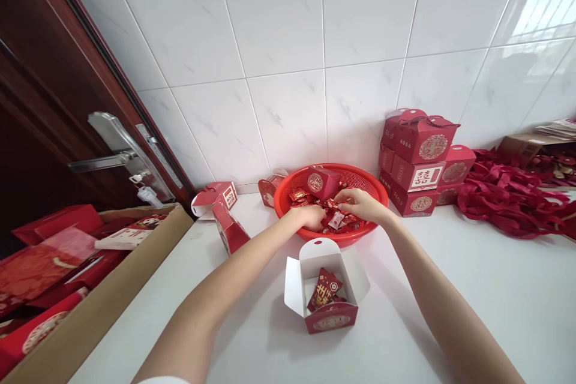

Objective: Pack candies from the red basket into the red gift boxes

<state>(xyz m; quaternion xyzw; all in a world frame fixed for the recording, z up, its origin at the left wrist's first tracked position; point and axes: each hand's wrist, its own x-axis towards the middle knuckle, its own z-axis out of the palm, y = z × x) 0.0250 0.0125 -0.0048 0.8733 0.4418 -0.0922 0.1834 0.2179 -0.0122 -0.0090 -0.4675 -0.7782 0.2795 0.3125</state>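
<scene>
A red plastic basket [381, 187] holds many small red-wrapped candies [348, 222], and a closed red gift box [323, 183] rests on top of them. My left hand [312, 216] is down in the candies on the near left side, its fingers curled and their tips hidden. From the right, my right hand [361, 204] reaches over the candies, fingers bent and spread, with no held thing showing. A white-wrapped piece [336, 220] lies between the hands. Nearer me stands an open gift box [330, 321] with its flaps up and a red packet [326, 289] inside.
Red boxes [416, 174] are stacked at the right, beside a heap of dark red ribbon [504, 198]. A cardboard carton [164, 246] of red packaging stands left, below a door handle [121, 156]. More gift boxes [215, 198] lie along the tiled wall [288, 120].
</scene>
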